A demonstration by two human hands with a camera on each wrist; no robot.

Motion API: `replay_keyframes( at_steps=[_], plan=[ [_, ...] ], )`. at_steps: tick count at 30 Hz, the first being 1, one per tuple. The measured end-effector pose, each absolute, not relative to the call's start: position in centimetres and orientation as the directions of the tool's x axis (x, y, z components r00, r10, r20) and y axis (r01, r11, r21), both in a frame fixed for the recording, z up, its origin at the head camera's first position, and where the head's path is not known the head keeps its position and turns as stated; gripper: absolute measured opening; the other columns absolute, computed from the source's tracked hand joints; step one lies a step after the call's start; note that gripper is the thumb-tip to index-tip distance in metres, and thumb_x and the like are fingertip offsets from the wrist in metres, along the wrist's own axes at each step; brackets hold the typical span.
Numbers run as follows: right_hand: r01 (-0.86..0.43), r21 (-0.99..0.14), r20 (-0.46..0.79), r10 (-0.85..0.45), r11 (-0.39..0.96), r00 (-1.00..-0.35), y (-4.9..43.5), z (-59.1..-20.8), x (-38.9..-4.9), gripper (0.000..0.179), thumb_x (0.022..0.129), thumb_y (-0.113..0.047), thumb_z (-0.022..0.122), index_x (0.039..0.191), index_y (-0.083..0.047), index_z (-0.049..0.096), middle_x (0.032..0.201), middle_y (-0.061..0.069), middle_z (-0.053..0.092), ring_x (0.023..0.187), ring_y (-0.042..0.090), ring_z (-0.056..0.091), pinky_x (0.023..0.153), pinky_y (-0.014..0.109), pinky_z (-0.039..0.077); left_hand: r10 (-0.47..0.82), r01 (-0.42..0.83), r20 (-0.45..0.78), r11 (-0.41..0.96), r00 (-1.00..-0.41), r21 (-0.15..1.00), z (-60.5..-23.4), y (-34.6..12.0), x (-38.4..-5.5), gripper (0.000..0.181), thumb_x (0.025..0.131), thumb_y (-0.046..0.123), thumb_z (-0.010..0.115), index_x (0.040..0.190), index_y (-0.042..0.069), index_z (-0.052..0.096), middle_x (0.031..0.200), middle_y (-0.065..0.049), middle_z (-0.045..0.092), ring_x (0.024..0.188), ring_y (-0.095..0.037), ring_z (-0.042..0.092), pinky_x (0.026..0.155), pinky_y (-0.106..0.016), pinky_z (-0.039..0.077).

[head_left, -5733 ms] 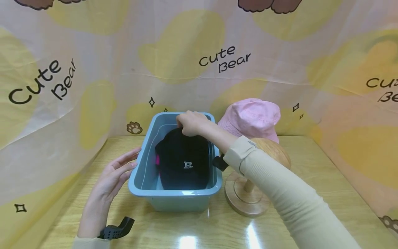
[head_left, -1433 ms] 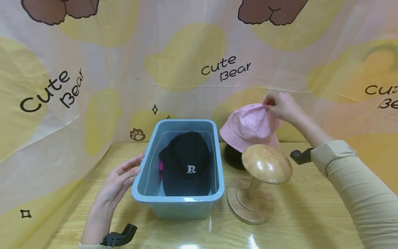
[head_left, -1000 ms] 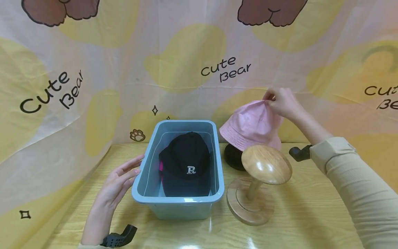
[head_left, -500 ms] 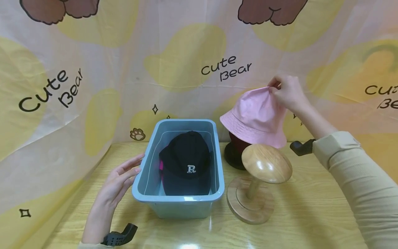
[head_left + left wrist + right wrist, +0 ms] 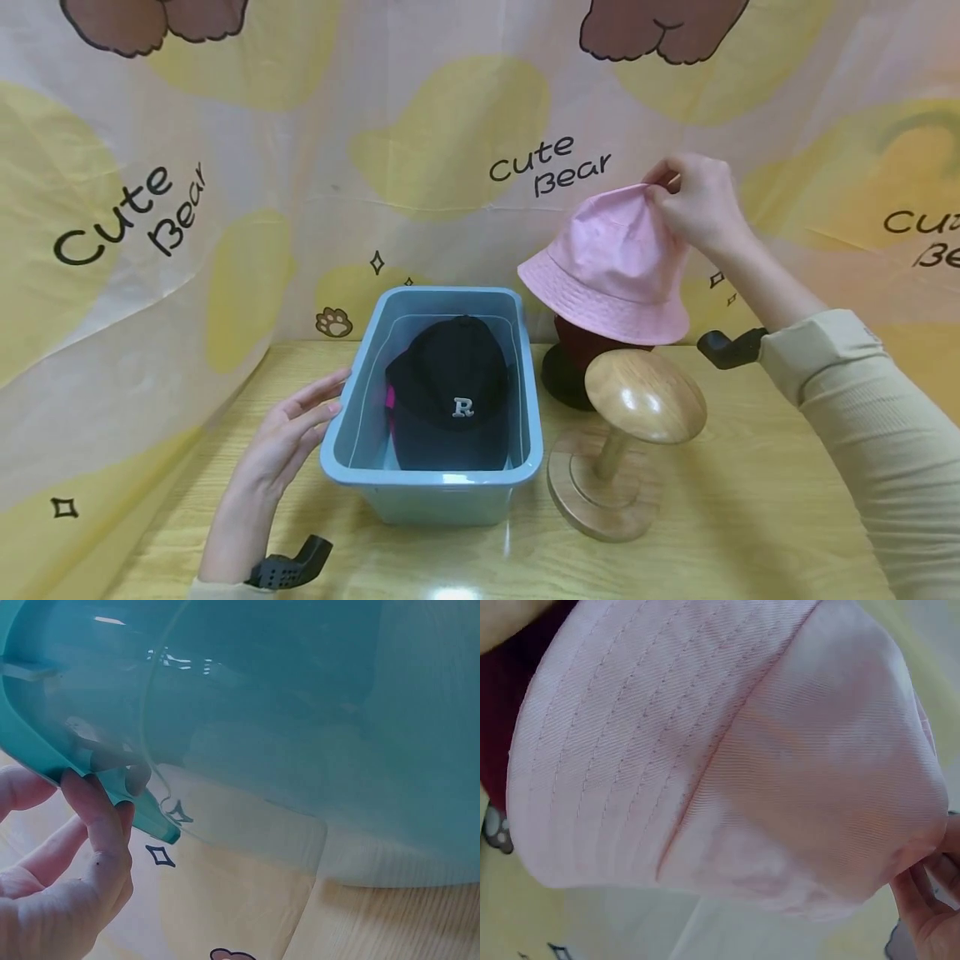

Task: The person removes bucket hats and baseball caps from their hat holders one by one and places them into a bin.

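My right hand [image 5: 701, 200] pinches the crown of a pink bucket hat [image 5: 618, 250] and holds it up over a dark red hat stand [image 5: 588, 342] at the back right. In the right wrist view the stitched brim of the bucket hat [image 5: 622, 750] fills the left side, with the pinching fingertips [image 5: 911, 889] at the right edge. My left hand [image 5: 281, 446] rests its fingertips against the left rim of a blue plastic bin [image 5: 345, 387]. The left wrist view shows those fingertips [image 5: 79, 784] right at the rim. A black baseball cap [image 5: 450, 367] with a silver R lies inside the bin.
A wooden hat stand [image 5: 645, 396] with a mushroom-shaped top and round base stands just right of the bin, in front of the dark red stand. Behind the wooden table [image 5: 750, 500] hangs a printed cloth [image 5: 435, 133], which also runs along both sides.
First my right hand was over the black cap in the bin; then it took the pink bucket hat's crown and lifted it, uncovering part of the dark red stand. My left hand stayed at the bin.
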State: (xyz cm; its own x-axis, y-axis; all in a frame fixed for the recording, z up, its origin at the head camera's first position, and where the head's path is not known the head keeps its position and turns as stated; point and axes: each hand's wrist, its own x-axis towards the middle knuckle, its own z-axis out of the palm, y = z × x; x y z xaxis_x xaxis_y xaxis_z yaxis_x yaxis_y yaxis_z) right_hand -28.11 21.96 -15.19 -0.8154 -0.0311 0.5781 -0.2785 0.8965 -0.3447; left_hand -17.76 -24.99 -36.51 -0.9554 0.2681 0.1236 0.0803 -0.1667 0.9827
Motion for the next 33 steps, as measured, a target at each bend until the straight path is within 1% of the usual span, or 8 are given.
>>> replay_keyframes(
  at_steps=[5, 9, 12, 14, 16, 19, 22, 33],
  plan=[
    [-0.339, -0.349, 0.611, -0.062, 0.874, -0.789, 20.3, -14.6, -27.6, 0.019, 0.09, -0.011, 0.055, 0.101, -0.003, 0.069, 0.101, 0.016, 0.07, 0.081, 0.015, 0.057, 0.062, 0.01, 0.038, 0.268, 0.073, 0.118, -0.171, -0.956, 0.982, -36.5, -25.0, -17.8, 0.041, 0.098, 0.004, 0.05, 0.138, 0.011, 0.051, 0.123, 0.009, 0.06, 0.104, -0.006, 0.065, 0.089, -0.021, 0.053],
    [-0.39, -0.357, 0.626, -0.093, 0.849, -0.774, 18.9, -14.2, -27.3, 0.019, 0.09, -0.01, 0.055, 0.101, -0.002, 0.069, 0.101, 0.016, 0.07, 0.079, 0.01, 0.057, 0.063, 0.008, 0.039, 0.269, 0.08, 0.122, -0.165, -0.955, 0.983, -36.5, -25.0, -17.8, 0.041, 0.098, 0.004, 0.049, 0.138, 0.012, 0.052, 0.122, 0.009, 0.06, 0.104, -0.005, 0.065, 0.089, -0.021, 0.053],
    [-0.43, -0.35, 0.64, -0.123, 0.832, -0.758, 17.7, -14.0, -27.1, 0.018, 0.09, -0.009, 0.056, 0.1, -0.002, 0.069, 0.099, 0.016, 0.071, 0.081, 0.013, 0.06, 0.064, 0.008, 0.039, 0.271, 0.083, 0.127, -0.17, -0.954, 0.982, -36.5, -25.1, -17.8, 0.04, 0.098, 0.004, 0.049, 0.138, 0.012, 0.052, 0.123, 0.009, 0.06, 0.105, -0.005, 0.065, 0.089, -0.021, 0.053],
    [-0.468, -0.341, 0.654, -0.151, 0.815, -0.741, 16.9, -13.9, -26.9, 0.017, 0.09, -0.007, 0.056, 0.099, -0.001, 0.069, 0.098, 0.016, 0.071, 0.083, 0.017, 0.062, 0.067, 0.008, 0.041, 0.272, 0.082, 0.128, -0.173, -0.954, 0.981, -36.5, -25.0, -17.8, 0.041, 0.098, 0.004, 0.049, 0.138, 0.012, 0.052, 0.123, 0.009, 0.06, 0.105, -0.006, 0.065, 0.089, -0.021, 0.053],
    [-0.499, -0.331, 0.661, -0.181, 0.801, -0.728, 16.2, -13.9, -26.7, 0.016, 0.09, -0.007, 0.057, 0.098, 0.0, 0.069, 0.097, 0.016, 0.071, 0.085, 0.021, 0.063, 0.071, 0.011, 0.044, 0.275, 0.078, 0.125, -0.175, -0.953, 0.981, -36.5, -24.9, -17.8, 0.041, 0.098, 0.004, 0.049, 0.138, 0.012, 0.052, 0.123, 0.009, 0.06, 0.104, -0.006, 0.065, 0.089, -0.021, 0.053],
    [-0.554, -0.327, 0.672, -0.223, 0.766, -0.706, 15.0, -14.0, -26.4, 0.015, 0.09, -0.005, 0.057, 0.097, 0.001, 0.069, 0.096, 0.016, 0.07, 0.087, 0.023, 0.065, 0.079, 0.024, 0.052, 0.272, 0.07, 0.117, -0.177, -0.955, 0.982, -36.5, -24.9, -17.7, 0.041, 0.098, 0.004, 0.049, 0.138, 0.012, 0.052, 0.123, 0.009, 0.06, 0.104, -0.006, 0.065, 0.089, -0.021, 0.054],
    [-0.594, -0.33, 0.677, -0.254, 0.734, -0.691, 13.9, -14.1, -26.3, 0.015, 0.09, -0.004, 0.057, 0.097, 0.002, 0.069, 0.097, 0.016, 0.07, 0.087, 0.024, 0.065, 0.082, 0.034, 0.055, 0.266, 0.065, 0.111, -0.173, -0.958, 0.983, -36.5, -24.8, -17.7, 0.04, 0.098, 0.004, 0.049, 0.137, 0.013, 0.053, 0.122, 0.009, 0.06, 0.104, -0.006, 0.065, 0.089, -0.021, 0.054],
    [-0.719, -0.328, 0.661, -0.394, 0.613, -0.638, 9.8, -15.1, -26.2, 0.011, 0.088, 0.002, 0.056, 0.091, 0.002, 0.066, 0.092, 0.015, 0.067, 0.085, 0.021, 0.063, 0.081, 0.033, 0.056, 0.268, 0.067, 0.113, -0.173, -0.957, 0.983, -36.4, -24.8, -17.8, 0.04, 0.098, 0.004, 0.049, 0.137, 0.012, 0.053, 0.123, 0.008, 0.06, 0.104, -0.006, 0.066, 0.089, -0.021, 0.054]
  ],
)
